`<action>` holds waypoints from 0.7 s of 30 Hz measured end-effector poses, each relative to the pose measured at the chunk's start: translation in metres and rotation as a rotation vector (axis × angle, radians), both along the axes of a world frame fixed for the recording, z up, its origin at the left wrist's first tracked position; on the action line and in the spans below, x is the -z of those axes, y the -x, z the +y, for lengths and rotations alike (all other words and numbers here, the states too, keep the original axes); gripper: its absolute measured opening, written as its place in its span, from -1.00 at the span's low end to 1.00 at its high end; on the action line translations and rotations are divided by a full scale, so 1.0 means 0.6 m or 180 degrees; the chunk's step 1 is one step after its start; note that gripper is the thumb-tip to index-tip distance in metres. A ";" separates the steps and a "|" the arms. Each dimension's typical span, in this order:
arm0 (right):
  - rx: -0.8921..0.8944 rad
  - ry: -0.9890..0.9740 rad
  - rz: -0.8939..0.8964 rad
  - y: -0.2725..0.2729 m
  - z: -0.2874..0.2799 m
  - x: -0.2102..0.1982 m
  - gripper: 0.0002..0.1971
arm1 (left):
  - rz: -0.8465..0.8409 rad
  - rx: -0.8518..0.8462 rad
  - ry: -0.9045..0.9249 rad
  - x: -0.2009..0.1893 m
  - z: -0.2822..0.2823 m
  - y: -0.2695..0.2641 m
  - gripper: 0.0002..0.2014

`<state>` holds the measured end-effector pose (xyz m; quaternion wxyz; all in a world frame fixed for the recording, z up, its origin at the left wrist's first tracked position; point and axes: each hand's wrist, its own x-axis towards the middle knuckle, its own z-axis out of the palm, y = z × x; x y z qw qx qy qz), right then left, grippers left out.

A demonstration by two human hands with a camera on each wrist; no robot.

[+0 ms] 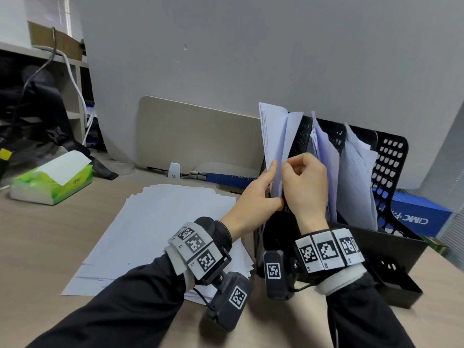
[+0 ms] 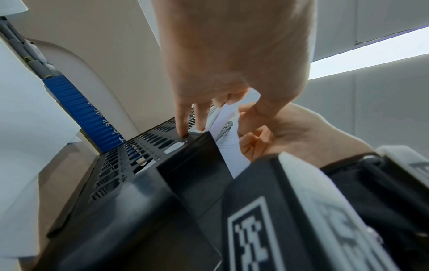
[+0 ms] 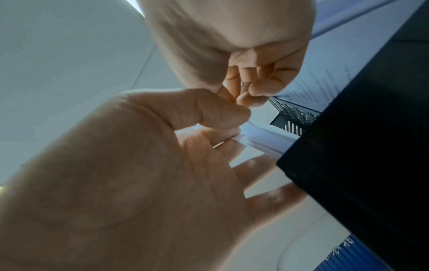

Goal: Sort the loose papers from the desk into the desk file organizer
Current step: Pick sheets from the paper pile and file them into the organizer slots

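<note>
A black mesh file organizer [image 1: 391, 156] stands on the desk at the right, with white papers upright in several slots. My left hand [image 1: 272, 177] holds the bundle of papers [image 1: 275, 136] in the leftmost slot, thumb on the front and fingers behind. In the right wrist view the thumb [image 3: 220, 110] presses on the bundle's edge [image 3: 262, 137]. My right hand [image 1: 288, 169] pinches the edge of sheets in that same bundle, its other fingers curled. A fanned stack of loose papers [image 1: 163, 227] lies flat on the desk to the left of the organizer.
A green tissue pack [image 1: 50, 182] sits at the far left of the desk. A blue box [image 1: 421, 214] lies behind the organizer at the right. A beige panel [image 1: 200, 136] leans on the wall behind. Shelves with cables [image 1: 70, 79] stand at the left.
</note>
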<state>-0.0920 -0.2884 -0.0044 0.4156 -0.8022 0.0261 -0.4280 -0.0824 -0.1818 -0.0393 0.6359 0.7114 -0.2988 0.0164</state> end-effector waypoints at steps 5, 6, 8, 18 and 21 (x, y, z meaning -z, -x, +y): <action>-0.0014 0.0032 0.0242 -0.006 -0.003 0.005 -0.93 | -0.0009 -0.0022 0.0085 0.003 -0.001 0.001 -0.13; -0.0045 -0.0014 0.0332 -0.008 -0.002 0.007 -0.91 | -0.0007 -0.0047 0.0136 0.003 0.000 0.002 -0.13; -0.0139 -0.0165 0.0275 -0.007 0.000 0.005 -0.86 | -0.0050 -0.0169 0.0324 0.001 0.002 0.002 -0.15; -0.1010 -0.0524 -0.0188 0.028 0.072 0.000 -0.93 | 0.0425 -0.0946 0.1297 -0.017 0.072 0.014 -0.58; -0.1392 -0.0772 0.0500 0.037 0.107 0.023 -0.97 | 0.0952 -0.1197 0.1322 0.023 0.117 0.018 -0.65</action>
